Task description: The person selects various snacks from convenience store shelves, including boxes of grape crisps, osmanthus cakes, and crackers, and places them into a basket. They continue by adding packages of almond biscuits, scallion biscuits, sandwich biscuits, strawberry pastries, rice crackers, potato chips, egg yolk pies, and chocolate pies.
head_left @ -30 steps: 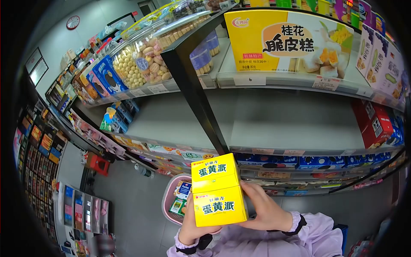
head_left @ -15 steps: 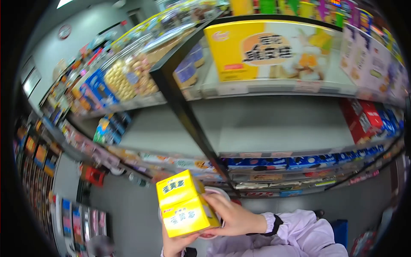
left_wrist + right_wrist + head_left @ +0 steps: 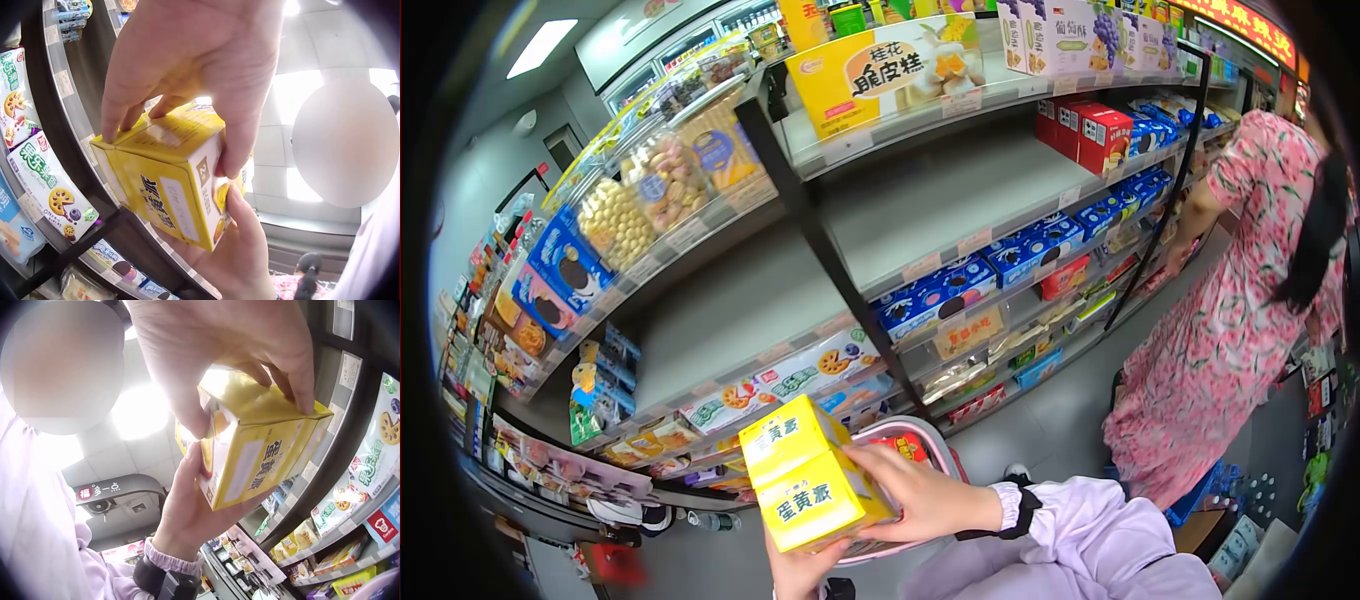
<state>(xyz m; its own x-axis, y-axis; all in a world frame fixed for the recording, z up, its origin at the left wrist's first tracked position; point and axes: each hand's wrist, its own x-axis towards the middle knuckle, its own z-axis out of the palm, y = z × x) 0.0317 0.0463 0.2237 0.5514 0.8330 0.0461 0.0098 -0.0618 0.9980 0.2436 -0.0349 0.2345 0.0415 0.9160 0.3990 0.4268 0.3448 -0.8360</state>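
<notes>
Both hands hold a yellow pie box in front of the body; two lettered panels show in the head view. My right hand grips its right side, thumb and fingers spread around it. From the lower left, my left hand holds it, largely hidden behind the carton. In the left wrist view, the left hand reaches over the box with bent fingers on the edge. The thumbs of both hands come close together at its white, pictured end. Behind the box stands a pink basket with a red packet inside.
Tiered shelves rise ahead, with a black upright post. On them are a large yellow cake box, blue boxes, red boxes and white cookie packs. A person in a pink floral dress stands at the right.
The head view has turned right, bringing the person in the floral dress into sight. The box, held by both hands throughout, sits further left in the view and is tilted.
</notes>
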